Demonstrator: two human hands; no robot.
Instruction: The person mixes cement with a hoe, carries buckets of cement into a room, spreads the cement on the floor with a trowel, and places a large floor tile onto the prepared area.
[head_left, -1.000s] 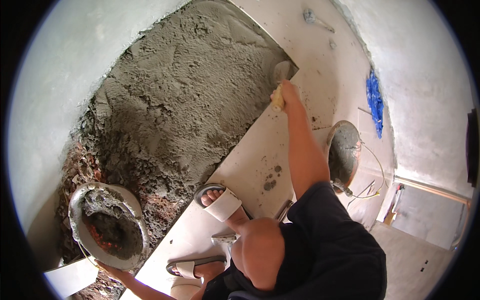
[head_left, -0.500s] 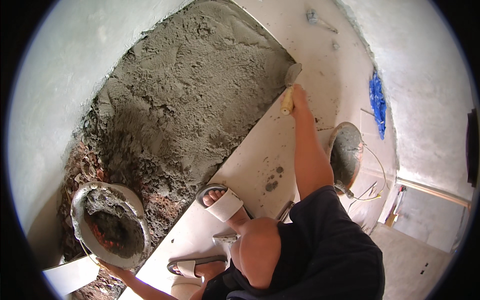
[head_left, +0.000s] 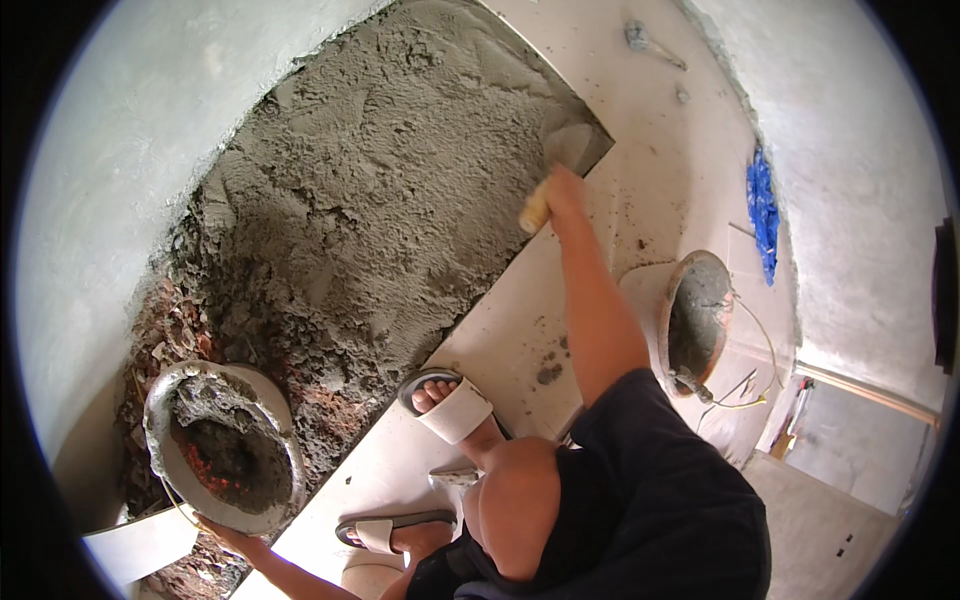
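My right hand point(head_left: 567, 192) is wrapped round the pale wooden handle of a trowel point(head_left: 536, 208). The blade, smeared by motion, lies over the wet grey mortar point(head_left: 380, 150) close to its far right corner. At the lower left, my left hand point(head_left: 225, 538) grips the near lower edge of a mortar-crusted bucket point(head_left: 158, 430). This bucket is tipped, its mouth facing up towards me, with grey mortar stuck inside its wall. Part of the left hand's fingers is hidden by the bucket.
A second mortar-smeared bucket point(head_left: 722, 330) with a wire handle stands on the pale tiles right of my arm. Blue plastic point(head_left: 762, 215) lies along the right wall. A hammer-like tool point(head_left: 655, 45) lies farther back. Reddish rubble point(head_left: 335, 405) borders the mortar; my sandalled feet point(head_left: 455, 410) rest on the tiles.
My right hand has swung the trowel left, from the tile edge onto the mortar near the corner. The left hand stays at the tipped bucket.
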